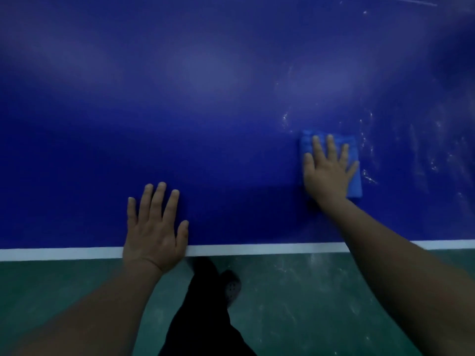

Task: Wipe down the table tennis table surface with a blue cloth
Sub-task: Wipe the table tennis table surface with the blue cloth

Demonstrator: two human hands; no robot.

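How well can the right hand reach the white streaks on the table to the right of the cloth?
Probably yes. The right hand lies flat on the blue cloth, and the white streaks begin just beside the cloth's right edge. Nothing stands between them on the table.

We're seeing only part of the dark blue table tennis table top (205, 111): it's running off the frame's top, left & right edges, so no net or far end is showing. The folded blue cloth (356, 181) is lying mostly under the right hand (327, 173), so its middle is hidden. The left hand (154, 232) is covering a stretch of the white edge line (257, 249), and the right forearm is crossing it too. Both forearms are getting cut off at the bottom. Whitish smears (367, 150) by the cloth are too blurry to ID. The dark trouser leg (203, 325) & shoe (232, 287) are dim and partly cut off.
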